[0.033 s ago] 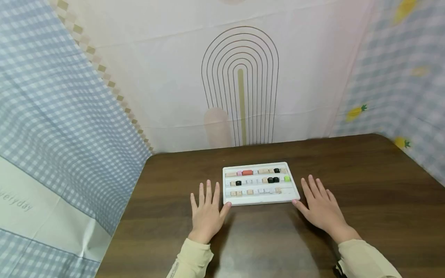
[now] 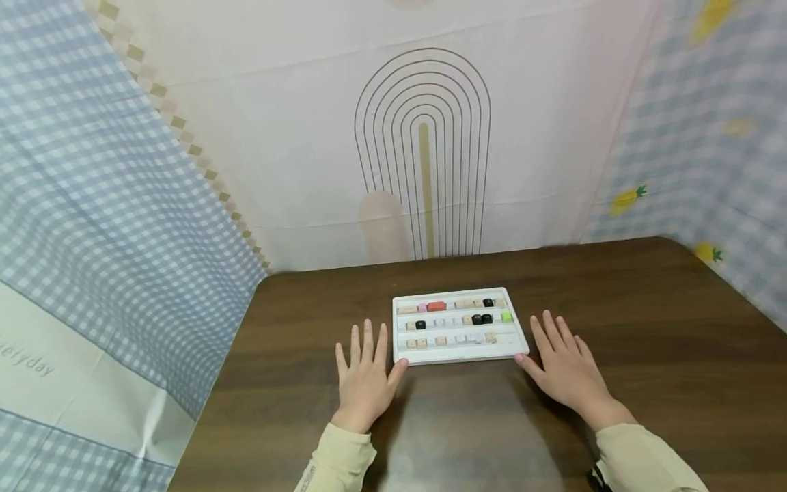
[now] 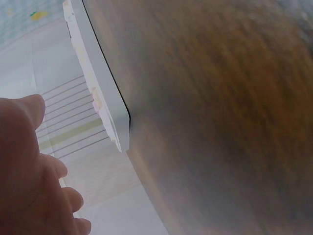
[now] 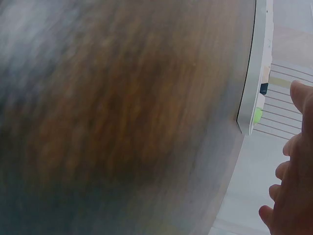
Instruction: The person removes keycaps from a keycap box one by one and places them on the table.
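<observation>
A white tray point(image 2: 461, 356) lies on the table with three rows of small keycaps in it. Most are cream or white; among them sit a wide red keycap point(image 2: 436, 307), a green keycap point(image 2: 507, 317), a pink one and several black ones. My left hand point(image 2: 365, 386) is beside the tray's left side, fingers spread and straight, thumb tip right at the front left corner. On the other side, my right hand point(image 2: 568, 372) mirrors it, its thumb tip at the front right corner. Both wrist views show the tray's side wall point(image 3: 105, 83) beyond the fingers.
The dark brown wooden table point(image 2: 455, 424) extends around the tray on all sides. Behind it hangs a pale cloth point(image 2: 295, 171) printed with arches. Blue checked cloth point(image 2: 154, 205) drapes at the left, and more with pineapples hangs at the right.
</observation>
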Tool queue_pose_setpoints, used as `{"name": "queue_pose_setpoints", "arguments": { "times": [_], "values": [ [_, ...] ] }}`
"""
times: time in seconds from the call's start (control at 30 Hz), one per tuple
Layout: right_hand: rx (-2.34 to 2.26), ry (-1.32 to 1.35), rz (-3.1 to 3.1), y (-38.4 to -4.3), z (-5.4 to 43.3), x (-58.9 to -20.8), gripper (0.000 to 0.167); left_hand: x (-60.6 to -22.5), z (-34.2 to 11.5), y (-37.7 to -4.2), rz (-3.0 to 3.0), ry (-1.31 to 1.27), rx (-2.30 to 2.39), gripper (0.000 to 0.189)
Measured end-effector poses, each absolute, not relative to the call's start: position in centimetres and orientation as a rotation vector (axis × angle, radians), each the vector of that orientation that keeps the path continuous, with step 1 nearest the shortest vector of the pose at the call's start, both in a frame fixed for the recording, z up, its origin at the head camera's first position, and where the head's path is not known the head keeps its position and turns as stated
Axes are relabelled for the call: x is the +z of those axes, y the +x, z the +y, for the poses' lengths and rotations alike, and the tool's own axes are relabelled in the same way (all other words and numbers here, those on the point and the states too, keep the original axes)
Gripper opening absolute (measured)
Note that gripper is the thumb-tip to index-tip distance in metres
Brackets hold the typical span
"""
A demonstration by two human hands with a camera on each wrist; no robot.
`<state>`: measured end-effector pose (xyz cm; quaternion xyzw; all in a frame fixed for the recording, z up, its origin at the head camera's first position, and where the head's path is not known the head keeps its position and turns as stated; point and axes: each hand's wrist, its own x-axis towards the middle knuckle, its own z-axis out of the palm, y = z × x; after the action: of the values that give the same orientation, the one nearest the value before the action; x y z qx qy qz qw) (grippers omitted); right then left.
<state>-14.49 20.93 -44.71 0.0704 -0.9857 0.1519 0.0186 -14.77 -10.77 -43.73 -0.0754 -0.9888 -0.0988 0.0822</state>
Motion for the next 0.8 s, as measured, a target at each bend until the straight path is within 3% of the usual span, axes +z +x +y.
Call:
{"name": "queue_pose_setpoints", "arguments": {
  "times": [0.6, 0.8],
  "values": [
    [0.473, 0.201, -3.043, -14.27, 20.69, -44.26, 0.080, -43.52, -10.50, -14.63, -2.957, -0.271, -0.343, 0.069],
    [0.467, 0.230, -3.018, -14.37, 20.81, -44.14, 0.073, -44.08, -10.62, -14.94, -2.824, -0.323, -0.250, 0.058]
  ]
}}
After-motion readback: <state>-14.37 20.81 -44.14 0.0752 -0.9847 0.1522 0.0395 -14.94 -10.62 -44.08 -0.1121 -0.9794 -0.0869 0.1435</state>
